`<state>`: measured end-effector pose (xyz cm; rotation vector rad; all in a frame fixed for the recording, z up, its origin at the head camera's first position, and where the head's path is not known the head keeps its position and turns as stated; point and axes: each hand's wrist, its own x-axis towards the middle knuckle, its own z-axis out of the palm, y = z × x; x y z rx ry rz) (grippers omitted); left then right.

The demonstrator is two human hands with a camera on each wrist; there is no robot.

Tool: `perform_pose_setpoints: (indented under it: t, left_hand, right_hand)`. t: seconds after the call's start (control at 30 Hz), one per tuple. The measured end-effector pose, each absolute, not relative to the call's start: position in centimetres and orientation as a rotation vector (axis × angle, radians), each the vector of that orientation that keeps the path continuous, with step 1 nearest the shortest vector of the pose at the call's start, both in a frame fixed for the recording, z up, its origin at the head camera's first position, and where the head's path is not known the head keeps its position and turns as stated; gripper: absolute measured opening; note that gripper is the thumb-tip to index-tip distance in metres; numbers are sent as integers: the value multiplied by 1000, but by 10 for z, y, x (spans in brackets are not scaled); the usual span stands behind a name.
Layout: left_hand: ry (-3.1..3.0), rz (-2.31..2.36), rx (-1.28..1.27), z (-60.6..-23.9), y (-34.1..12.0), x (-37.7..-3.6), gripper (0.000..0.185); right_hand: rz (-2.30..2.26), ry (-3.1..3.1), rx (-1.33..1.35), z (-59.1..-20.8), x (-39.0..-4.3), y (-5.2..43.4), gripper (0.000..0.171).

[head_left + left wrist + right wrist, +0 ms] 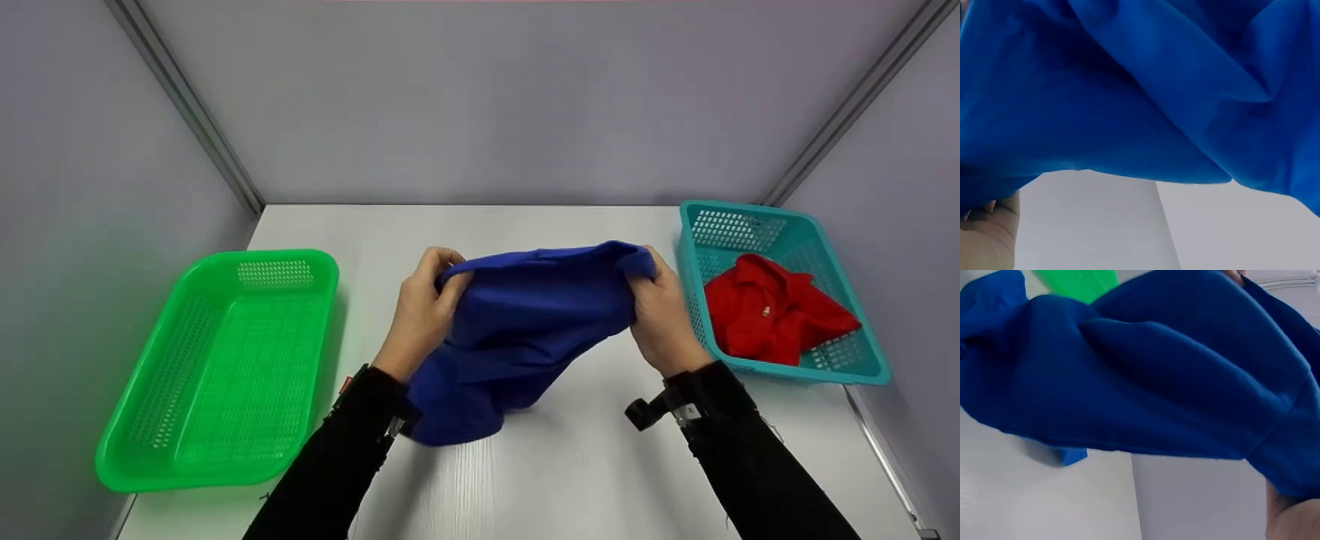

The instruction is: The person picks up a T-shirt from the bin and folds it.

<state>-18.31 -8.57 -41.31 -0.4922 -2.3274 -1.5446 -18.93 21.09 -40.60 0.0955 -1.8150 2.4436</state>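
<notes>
A blue garment [540,300] of soft fabric stretches between both hands above the white table [570,465]. My left hand [424,311] pinches its upper left corner between thumb and fingers. At its upper right end, my right hand [664,319] grips a bunched edge, the thumb on the near side. The lower left part hangs in folds close over the table, beside the left wrist. In the left wrist view the garment [1129,101] fills most of the picture, hiding much of the hand. A seam crosses the garment [1157,382] in the right wrist view.
On the left stands a green plastic basket [330,300] with nothing in it. A teal basket [847,277] at the back right holds a crumpled red garment [772,311] with a small light label. Grey panels [480,105] enclose the table at the back and sides.
</notes>
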Motion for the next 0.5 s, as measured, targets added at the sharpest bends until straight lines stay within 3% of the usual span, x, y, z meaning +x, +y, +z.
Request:
perform_pose_setpoints:
  t: [0.17, 0.27, 0.43, 0.5]
  left_hand:
    - [-2362, -1603, -454, -413, -83, -183, 11]
    - [-2372, -1585, -534, -414, -77, -181, 10]
    - [-2393, -1535, -786, -413, -61, -178, 10]
    - [-2404, -1524, -874, -413, -54, -177, 12]
  right_hand:
    - [2403, -2072, 57, -413, -188, 220, 18]
    - [2312, -2311, 188, -415, -184, 219, 23]
    - [2099, -2676, 617, -417, -176, 198, 76]
    - [1940, -2769, 731, -419, -174, 187, 72]
